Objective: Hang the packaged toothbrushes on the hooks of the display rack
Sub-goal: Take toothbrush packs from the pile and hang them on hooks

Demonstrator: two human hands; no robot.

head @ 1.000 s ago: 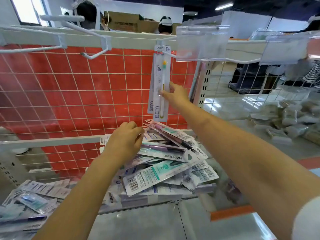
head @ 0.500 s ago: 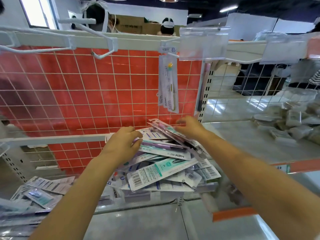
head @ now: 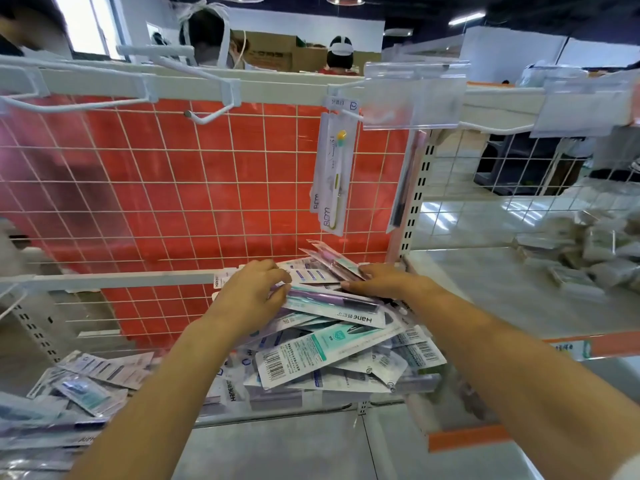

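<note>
Both hands were down on the pile of packaged toothbrushes [head: 332, 337] on the lower shelf. Left hand [head: 251, 292] had fingers curled over the pile's left top, touching a purple-brush pack [head: 332, 301] (couldn't tell if it actually gripped it). Right hand [head: 384, 280] lay flat, fingers loose, on the packs at the back. Hung toothbrush packs [head: 332, 174] sat on one hook [head: 348, 110] of the rack; neighbouring hook [head: 207, 117] was bare.

Both arms reach forward, left hand [head: 251, 292] and right hand [head: 384, 280] palm-down.
</note>
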